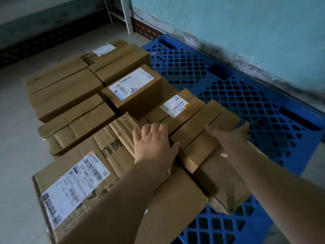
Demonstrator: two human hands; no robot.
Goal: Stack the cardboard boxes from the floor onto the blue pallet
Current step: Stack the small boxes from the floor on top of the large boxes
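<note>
Starting at the left edge: pale tiled floor (pixel 15 138), then a tight cluster of cardboard boxes (pixel 66 95) packed side against side, most sealed with clear tape. Nearest the camera lies a large creased box (pixel 112 175) with a long white shipping label (pixel 73 187) on its top and dark printed characters beside it; its top flaps look dented and partly lifted. Behind it a smaller labelled box (pixel 135 95) stands a little higher than its neighbours. Left hand (pixel 153 143) lies flat, palm down, fingers spread wide, across the seam where the large creased box meets a narrower taped box (pixel 202 131); it grips nothing. That narrower box carries a small white label (pixel 174 105) on the box surface just behind it, and it sits right at the pallet's near-left edge, whether fully on it cannot be told. Right hand (pixel 233 136) is open, palm turned inward against the far right end of the narrower box, fingers extended, thumb side blurred; not closed around anything. Below the right forearm a crumpled box (pixel 221 180) overhangs the blue pallet (pixel 255 103), whose grid surface is mostly bare and runs along the turquoise wall (pixel 228 32). A white metal rack leg (pixel 127 14) stands in the far corner.
</note>
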